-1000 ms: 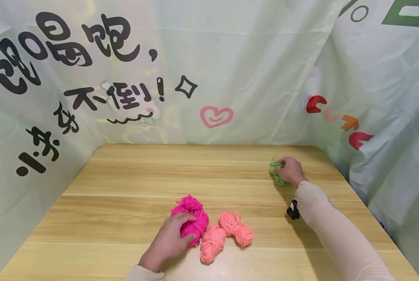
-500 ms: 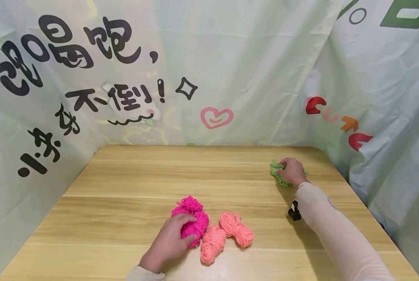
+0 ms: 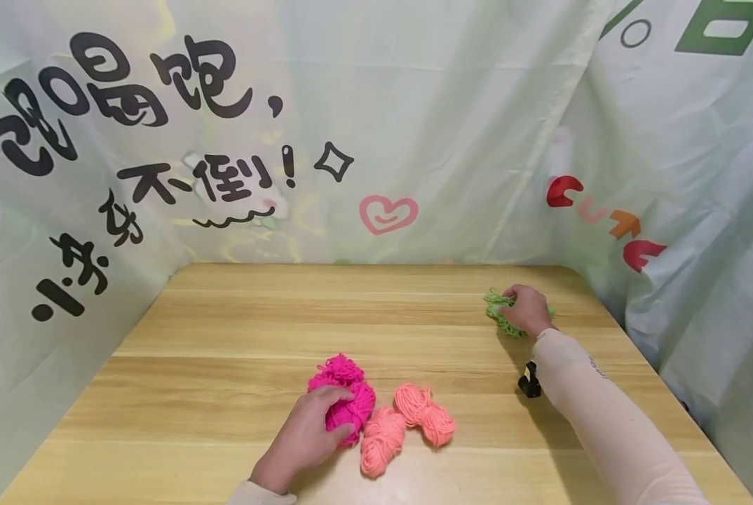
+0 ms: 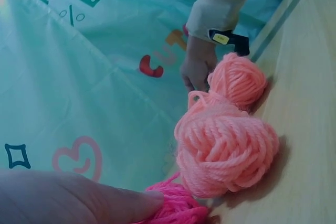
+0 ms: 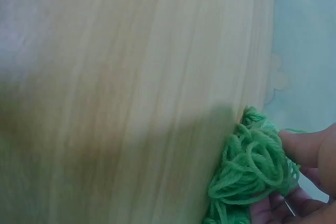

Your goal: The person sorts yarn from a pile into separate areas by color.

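Item one: a loose, looped bundle of green yarn (image 3: 501,317), lying toward the far right corner of the pale wood-grain table (image 3: 225,315). We record it as pinched by the right hand (image 3: 529,310), thumb on one side and fingertips on the other; whether its underside is clear of the wood, we cannot tell.

Item two: a bright magenta yarn bundle (image 3: 353,401), shaggy at its far end, near the table's front. The left hand (image 3: 306,433) has fingers and thumb curved round it.

Items three and four: two coral-pink twisted yarn skeins, one plump (image 3: 383,443) and beside the magenta, the other bow-shaped (image 3: 424,415), just beyond it to the right. Neither is held.

Change noted: very little. Against a second ago, the green yarn shows slightly more past the right hand's outer side, and the head view has tipped up a touch (the wall lettering sits lower). The magenta and coral pieces lie as they did. We judge this a moment of small adjustment at the green bundle, the left hand merely steadying its own.
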A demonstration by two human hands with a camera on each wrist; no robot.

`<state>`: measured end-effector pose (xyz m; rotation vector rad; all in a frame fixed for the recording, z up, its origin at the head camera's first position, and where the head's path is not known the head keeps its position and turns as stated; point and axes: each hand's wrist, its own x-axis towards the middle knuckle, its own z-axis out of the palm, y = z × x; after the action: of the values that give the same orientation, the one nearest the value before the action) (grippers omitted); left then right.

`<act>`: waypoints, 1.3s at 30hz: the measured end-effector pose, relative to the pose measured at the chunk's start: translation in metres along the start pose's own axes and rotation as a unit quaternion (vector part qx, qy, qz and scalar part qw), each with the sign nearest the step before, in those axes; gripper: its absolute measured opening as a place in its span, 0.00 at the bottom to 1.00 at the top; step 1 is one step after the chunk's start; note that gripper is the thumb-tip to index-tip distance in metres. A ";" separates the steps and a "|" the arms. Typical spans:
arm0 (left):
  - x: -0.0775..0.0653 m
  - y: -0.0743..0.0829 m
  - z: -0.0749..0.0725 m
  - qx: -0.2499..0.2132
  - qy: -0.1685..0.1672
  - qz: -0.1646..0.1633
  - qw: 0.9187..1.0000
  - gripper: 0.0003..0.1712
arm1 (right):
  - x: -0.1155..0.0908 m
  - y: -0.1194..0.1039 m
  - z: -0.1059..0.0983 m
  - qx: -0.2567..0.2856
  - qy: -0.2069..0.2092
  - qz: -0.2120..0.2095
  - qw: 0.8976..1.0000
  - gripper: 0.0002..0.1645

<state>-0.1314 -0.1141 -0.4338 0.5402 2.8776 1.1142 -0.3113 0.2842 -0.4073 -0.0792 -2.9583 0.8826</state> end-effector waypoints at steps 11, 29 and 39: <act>0.000 0.005 -0.011 0.016 0.015 0.009 1.000 0.20 | 0.001 -0.003 -0.011 0.003 0.007 -0.007 1.000 0.21; 0.007 0.008 -0.029 0.008 0.030 0.052 0.998 0.19 | -0.014 -0.014 -0.021 0.061 0.020 -0.016 0.998 0.21; 0.016 0.014 -0.034 -0.253 0.000 0.007 0.968 0.16 | -0.033 -0.028 -0.014 0.163 -0.035 -0.003 0.986 0.22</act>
<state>-0.1466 -0.1211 -0.3973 0.5246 2.4357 1.7598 -0.2783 0.2660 -0.3811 -0.0248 -2.8268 1.3789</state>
